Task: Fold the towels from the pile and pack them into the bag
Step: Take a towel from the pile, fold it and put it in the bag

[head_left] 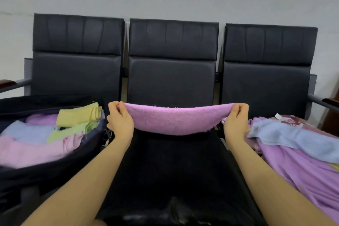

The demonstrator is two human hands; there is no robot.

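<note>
A purple towel (176, 120) is stretched in the air above the middle seat, sagging a little in its middle. My left hand (120, 120) pinches its left end and my right hand (236, 121) pinches its right end. On the left seat lies an open dark bag (55, 165) holding folded towels in yellow, green, blue, pink and purple. The unfolded pile (297, 145) sits on the right seat, with a light blue towel on top of a large purple one.
Three black padded chairs (172, 79) stand in a row against a pale wall. Metal armrests (319, 100) with dark wooden caps flank the row at both ends. The middle seat (174, 170) lies dark below the towel.
</note>
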